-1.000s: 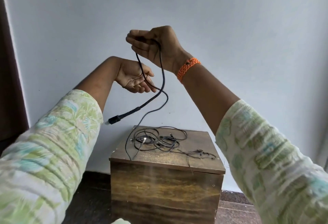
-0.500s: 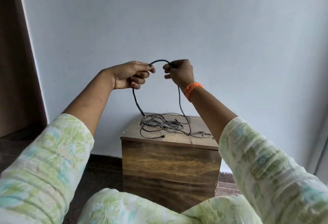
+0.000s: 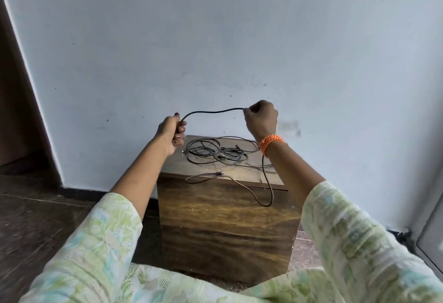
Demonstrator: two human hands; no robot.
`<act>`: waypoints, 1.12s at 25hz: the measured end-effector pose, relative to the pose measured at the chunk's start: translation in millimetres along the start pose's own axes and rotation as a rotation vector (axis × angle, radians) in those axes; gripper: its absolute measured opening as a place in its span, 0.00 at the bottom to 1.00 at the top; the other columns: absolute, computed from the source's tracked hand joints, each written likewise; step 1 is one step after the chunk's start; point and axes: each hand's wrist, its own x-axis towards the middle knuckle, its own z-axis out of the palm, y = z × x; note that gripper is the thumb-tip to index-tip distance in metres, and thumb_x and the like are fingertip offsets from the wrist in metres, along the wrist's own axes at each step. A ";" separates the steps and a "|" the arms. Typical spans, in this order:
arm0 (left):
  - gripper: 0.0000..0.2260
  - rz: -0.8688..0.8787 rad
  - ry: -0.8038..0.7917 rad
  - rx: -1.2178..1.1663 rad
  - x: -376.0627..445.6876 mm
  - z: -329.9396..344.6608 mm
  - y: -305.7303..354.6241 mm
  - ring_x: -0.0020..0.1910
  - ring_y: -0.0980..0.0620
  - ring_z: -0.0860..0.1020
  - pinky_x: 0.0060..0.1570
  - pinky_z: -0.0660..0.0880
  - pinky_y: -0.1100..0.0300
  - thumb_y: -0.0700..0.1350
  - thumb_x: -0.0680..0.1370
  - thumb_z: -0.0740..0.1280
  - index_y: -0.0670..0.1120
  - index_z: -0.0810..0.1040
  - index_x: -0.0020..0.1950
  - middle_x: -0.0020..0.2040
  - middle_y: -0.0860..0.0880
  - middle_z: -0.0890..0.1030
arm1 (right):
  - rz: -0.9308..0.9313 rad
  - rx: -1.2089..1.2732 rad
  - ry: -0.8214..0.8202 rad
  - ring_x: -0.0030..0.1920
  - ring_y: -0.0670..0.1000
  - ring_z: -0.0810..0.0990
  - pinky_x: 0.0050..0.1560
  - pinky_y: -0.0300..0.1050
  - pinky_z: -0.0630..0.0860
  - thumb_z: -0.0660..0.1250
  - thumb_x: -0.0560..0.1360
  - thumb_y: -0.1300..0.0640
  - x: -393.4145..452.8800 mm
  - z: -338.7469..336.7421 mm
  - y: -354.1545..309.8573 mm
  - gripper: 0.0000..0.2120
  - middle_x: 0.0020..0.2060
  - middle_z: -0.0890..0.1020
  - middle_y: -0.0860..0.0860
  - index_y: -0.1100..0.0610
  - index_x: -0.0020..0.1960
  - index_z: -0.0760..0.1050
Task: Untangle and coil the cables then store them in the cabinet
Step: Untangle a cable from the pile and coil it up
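A black cable (image 3: 213, 111) stretches in the air between both hands, above a brown wooden cabinet (image 3: 227, 226). My left hand (image 3: 171, 132) grips one part of it in a fist. My right hand (image 3: 260, 117), with an orange band at the wrist, pinches it farther along. Below my right wrist the cable drops, loops over the cabinet's front edge (image 3: 266, 203) and ends in a plug (image 3: 217, 173) on the top. A tangle of thin dark cables (image 3: 215, 152) lies on the cabinet top behind it.
The cabinet stands against a pale blue wall (image 3: 215, 39). A dark door frame (image 3: 16, 87) is at the left, dark floor (image 3: 36, 218) beside the cabinet, and a light frame edge (image 3: 431, 238) at the far right. My patterned sleeves and lap fill the bottom.
Both hands have come down from head height and moved apart, pulling a length of the black cable taut between them. The cable's plug end now lies on the cabinet top.
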 end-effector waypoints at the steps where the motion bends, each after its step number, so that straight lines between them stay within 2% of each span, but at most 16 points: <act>1: 0.12 0.029 -0.002 -0.101 1.0 3.6 -7.5 0.15 0.59 0.59 0.17 0.52 0.71 0.39 0.80 0.54 0.44 0.70 0.38 0.27 0.50 0.67 | -0.019 -0.017 -0.017 0.38 0.57 0.79 0.38 0.42 0.73 0.66 0.70 0.60 -6.8 6.9 7.1 0.04 0.35 0.81 0.56 0.60 0.39 0.78; 3: 0.13 0.157 0.003 -0.161 18.0 15.5 -24.4 0.18 0.59 0.62 0.18 0.54 0.69 0.32 0.78 0.52 0.43 0.72 0.39 0.31 0.48 0.66 | -0.076 -0.078 -0.099 0.33 0.56 0.75 0.35 0.42 0.70 0.67 0.69 0.61 -9.0 26.5 27.1 0.08 0.29 0.76 0.54 0.58 0.31 0.73; 5: 0.13 0.271 -0.050 0.014 28.5 27.2 -36.8 0.19 0.58 0.65 0.19 0.57 0.68 0.31 0.78 0.52 0.42 0.73 0.41 0.31 0.47 0.68 | -0.116 -0.220 -0.296 0.30 0.55 0.72 0.33 0.42 0.67 0.70 0.70 0.58 -11.5 41.8 44.5 0.15 0.27 0.73 0.53 0.56 0.28 0.68; 6: 0.12 0.300 -0.096 0.171 28.9 33.7 -39.7 0.20 0.57 0.67 0.18 0.59 0.68 0.32 0.79 0.53 0.42 0.73 0.42 0.32 0.46 0.70 | -0.113 -0.286 -0.450 0.28 0.53 0.70 0.31 0.41 0.65 0.71 0.71 0.55 -13.3 47.3 47.9 0.17 0.26 0.71 0.52 0.57 0.29 0.68; 8: 0.10 0.264 -0.236 0.454 30.0 44.6 -54.0 0.23 0.54 0.72 0.18 0.65 0.68 0.33 0.79 0.54 0.40 0.73 0.45 0.34 0.44 0.73 | -0.040 -0.259 -0.771 0.25 0.49 0.64 0.26 0.38 0.60 0.69 0.74 0.53 -16.9 54.0 57.0 0.15 0.25 0.68 0.50 0.59 0.33 0.73; 10: 0.09 0.178 -0.373 0.532 34.8 48.8 -71.5 0.27 0.51 0.70 0.19 0.71 0.66 0.34 0.80 0.53 0.39 0.73 0.46 0.34 0.44 0.72 | 0.034 -0.147 -0.941 0.24 0.47 0.61 0.23 0.36 0.57 0.66 0.78 0.52 -12.7 53.5 67.1 0.14 0.26 0.67 0.50 0.59 0.37 0.74; 11: 0.10 0.133 -0.434 0.520 37.0 49.0 -78.6 0.26 0.52 0.68 0.19 0.69 0.65 0.35 0.80 0.53 0.40 0.72 0.46 0.32 0.45 0.71 | 0.071 -0.083 -0.977 0.24 0.46 0.60 0.22 0.35 0.56 0.64 0.79 0.52 -9.5 53.0 71.4 0.15 0.26 0.66 0.49 0.58 0.36 0.73; 14: 0.15 -0.074 -0.552 0.413 42.3 44.4 -89.5 0.19 0.59 0.58 0.20 0.51 0.68 0.46 0.80 0.51 0.46 0.68 0.37 0.25 0.53 0.65 | 0.260 0.195 -1.069 0.23 0.43 0.60 0.20 0.34 0.56 0.61 0.81 0.51 -6.0 51.1 77.9 0.16 0.26 0.66 0.48 0.56 0.36 0.70; 17: 0.17 -0.208 -0.644 0.316 51.6 35.6 -88.0 0.17 0.60 0.54 0.18 0.48 0.67 0.53 0.80 0.54 0.46 0.68 0.35 0.24 0.52 0.60 | 0.302 0.371 -1.152 0.24 0.43 0.59 0.22 0.34 0.53 0.59 0.81 0.54 1.4 46.4 84.5 0.13 0.28 0.66 0.48 0.57 0.40 0.70; 19: 0.16 -0.244 -0.712 0.192 53.6 28.9 -81.5 0.17 0.59 0.51 0.17 0.48 0.66 0.51 0.79 0.55 0.46 0.67 0.34 0.21 0.54 0.58 | 0.296 0.404 -1.078 0.23 0.42 0.58 0.22 0.35 0.51 0.60 0.81 0.57 11.2 40.4 86.6 0.12 0.26 0.64 0.47 0.58 0.40 0.72; 21: 0.14 -0.275 -0.781 0.048 53.2 24.7 -75.9 0.19 0.57 0.49 0.18 0.47 0.65 0.50 0.76 0.56 0.48 0.68 0.31 0.20 0.56 0.55 | 0.263 0.389 -0.887 0.22 0.43 0.57 0.21 0.34 0.51 0.63 0.80 0.57 16.9 38.4 83.8 0.11 0.25 0.62 0.47 0.59 0.39 0.74; 25: 0.12 -0.230 -0.909 -0.132 53.9 26.0 -78.7 0.19 0.56 0.51 0.17 0.53 0.66 0.51 0.72 0.64 0.49 0.70 0.30 0.21 0.55 0.55 | 0.003 0.178 -0.503 0.22 0.44 0.57 0.23 0.36 0.55 0.68 0.76 0.53 10.1 49.5 73.4 0.16 0.20 0.62 0.45 0.67 0.40 0.79; 26: 0.12 -0.211 -0.917 -0.161 53.6 27.1 -79.1 0.19 0.56 0.51 0.17 0.55 0.66 0.51 0.72 0.66 0.49 0.70 0.31 0.21 0.55 0.57 | -0.055 0.120 -0.420 0.20 0.42 0.58 0.22 0.34 0.57 0.70 0.75 0.52 8.4 50.7 69.2 0.17 0.17 0.63 0.43 0.67 0.40 0.81; 28: 0.13 -0.172 -0.885 -0.159 49.9 30.4 -76.7 0.20 0.56 0.51 0.18 0.55 0.66 0.51 0.74 0.64 0.49 0.71 0.31 0.20 0.56 0.59 | -0.118 0.071 -0.274 0.17 0.43 0.61 0.21 0.32 0.57 0.71 0.74 0.51 8.2 48.5 60.6 0.14 0.13 0.66 0.43 0.62 0.38 0.82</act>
